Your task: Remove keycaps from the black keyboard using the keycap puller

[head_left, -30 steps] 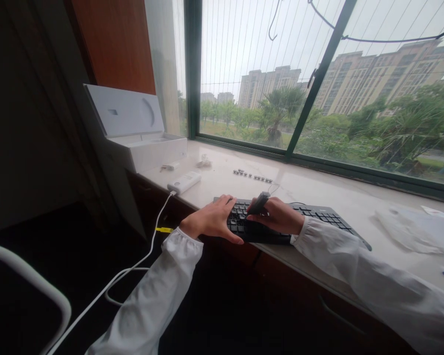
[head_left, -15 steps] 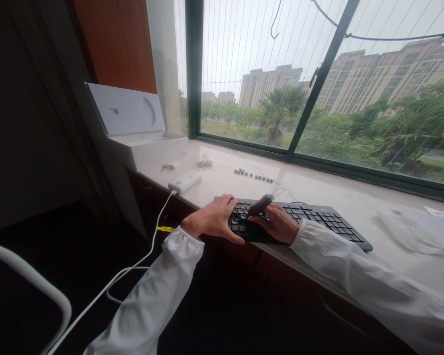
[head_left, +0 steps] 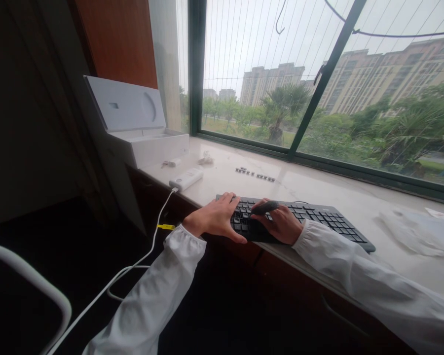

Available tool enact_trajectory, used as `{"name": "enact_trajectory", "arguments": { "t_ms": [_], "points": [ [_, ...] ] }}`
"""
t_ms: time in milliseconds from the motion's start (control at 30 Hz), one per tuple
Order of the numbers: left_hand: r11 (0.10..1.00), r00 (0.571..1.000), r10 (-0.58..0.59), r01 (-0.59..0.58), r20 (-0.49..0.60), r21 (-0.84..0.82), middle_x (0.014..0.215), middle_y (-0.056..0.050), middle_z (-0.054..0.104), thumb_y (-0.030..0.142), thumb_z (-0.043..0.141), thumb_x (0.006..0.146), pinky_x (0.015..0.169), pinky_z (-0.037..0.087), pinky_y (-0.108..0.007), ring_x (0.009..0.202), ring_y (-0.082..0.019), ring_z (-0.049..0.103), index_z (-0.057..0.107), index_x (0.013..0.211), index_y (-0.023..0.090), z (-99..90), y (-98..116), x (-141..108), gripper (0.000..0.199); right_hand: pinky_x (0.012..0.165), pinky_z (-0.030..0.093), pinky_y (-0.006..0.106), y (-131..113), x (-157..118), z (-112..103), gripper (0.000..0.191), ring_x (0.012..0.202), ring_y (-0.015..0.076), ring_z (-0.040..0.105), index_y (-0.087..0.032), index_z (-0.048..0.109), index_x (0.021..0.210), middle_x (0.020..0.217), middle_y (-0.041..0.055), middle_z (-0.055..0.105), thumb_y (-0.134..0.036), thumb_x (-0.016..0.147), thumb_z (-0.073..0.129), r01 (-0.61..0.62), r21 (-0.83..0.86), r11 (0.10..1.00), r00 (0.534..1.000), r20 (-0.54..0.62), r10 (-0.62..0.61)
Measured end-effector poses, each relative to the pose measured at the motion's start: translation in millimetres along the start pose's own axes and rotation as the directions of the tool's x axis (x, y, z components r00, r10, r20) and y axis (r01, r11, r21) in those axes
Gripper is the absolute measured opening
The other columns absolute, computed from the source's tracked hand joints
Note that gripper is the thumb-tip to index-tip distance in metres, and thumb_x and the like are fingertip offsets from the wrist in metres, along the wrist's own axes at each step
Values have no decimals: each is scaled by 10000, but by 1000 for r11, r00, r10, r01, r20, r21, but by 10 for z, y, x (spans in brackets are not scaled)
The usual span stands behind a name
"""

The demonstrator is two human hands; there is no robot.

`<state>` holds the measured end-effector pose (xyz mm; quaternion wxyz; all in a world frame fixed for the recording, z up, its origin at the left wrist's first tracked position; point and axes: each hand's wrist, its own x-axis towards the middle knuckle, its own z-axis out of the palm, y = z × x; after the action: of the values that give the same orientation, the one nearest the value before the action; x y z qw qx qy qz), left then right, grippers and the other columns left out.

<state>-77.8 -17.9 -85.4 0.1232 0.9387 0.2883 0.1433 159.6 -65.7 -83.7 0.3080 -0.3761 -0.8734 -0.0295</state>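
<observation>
A black keyboard lies along the front edge of the pale countertop. Several keycaps appear to be off at its left part, where darker gaps show. My left hand rests over the keyboard's left end, fingers spread and thumb stretched toward the front edge. In my right hand is a black keycap puller, gripped between thumb and fingers just above the left-middle keys. Its wire loops cannot be made out now. Behind the keyboard, several small loose keycaps sit in a row.
At the left stand an open white box and a white power bank with a white cable hanging off the edge. Crumpled clear plastic lies near them. Plastic wrapping is at the right. A window closes the back.
The keycap puller has tipped in my right hand, from slanting up with its wire loops visible to lying flatter. My left hand stays on the keyboard. The view has shifted slightly.
</observation>
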Motion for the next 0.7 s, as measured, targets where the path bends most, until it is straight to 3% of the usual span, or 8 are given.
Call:
{"name": "enact_trajectory", "arguments": {
  "t_ms": [333,700],
  "points": [
    [1000,1000,-16,16,20,-24,1536,-191,254,865,604,564,1116,295,-494,1436,-398,188,203,1486,173,-7,7,-14,1221,747,543,348,-7,11,-23,225,809,210,673,-197,626,985,916,84,703,-397,917,547,-36,22,999,998,48,35],
    [999,999,-21,22,33,-38,1527,-189,272,840,633,560,1095,308,-514,1426,-415,201,211,1484,184,-30,28,-11,1209,737,552,348,-12,-6,25,251,826,226,680,-201,633,996,957,95,705,-424,908,557,-77,-20,997,997,26,78]
  ]
}}
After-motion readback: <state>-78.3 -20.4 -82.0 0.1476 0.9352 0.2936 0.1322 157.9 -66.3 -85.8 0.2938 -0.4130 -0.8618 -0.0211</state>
